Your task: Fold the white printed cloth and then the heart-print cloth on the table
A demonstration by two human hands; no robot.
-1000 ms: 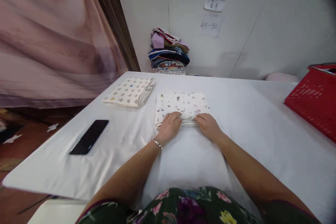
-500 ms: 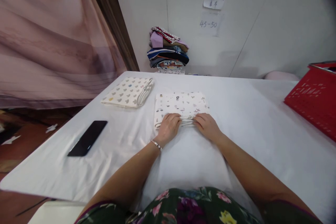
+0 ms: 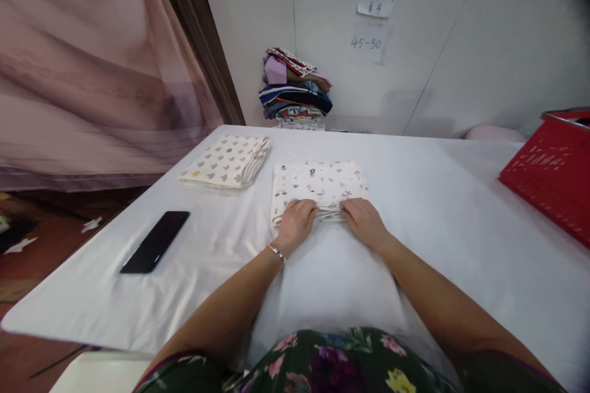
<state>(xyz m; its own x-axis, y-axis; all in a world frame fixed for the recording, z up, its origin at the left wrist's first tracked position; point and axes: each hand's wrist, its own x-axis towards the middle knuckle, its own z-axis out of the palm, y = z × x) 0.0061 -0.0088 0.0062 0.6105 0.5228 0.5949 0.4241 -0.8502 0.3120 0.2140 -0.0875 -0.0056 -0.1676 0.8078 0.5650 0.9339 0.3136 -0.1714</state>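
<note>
Head view: a wall note (image 3: 367, 43) reads "45-50"; the note above it is illegible. The left hand (image 3: 296, 221) and right hand (image 3: 364, 220) pinch the near edge of the folded printed cloth (image 3: 318, 183) at bench (image 3: 461, 209) centre, unchanged from the earlier frame. Open bench lies right, before the red basket (image 3: 550, 178).

Bare white tablecloth (image 3: 442, 209) lies open to the right as far as the red plastic basket (image 3: 550, 175), while leftward a folded heart-print cloth (image 3: 225, 161) and a flat black phone (image 3: 155, 241) (both low) interrupt it.
</note>
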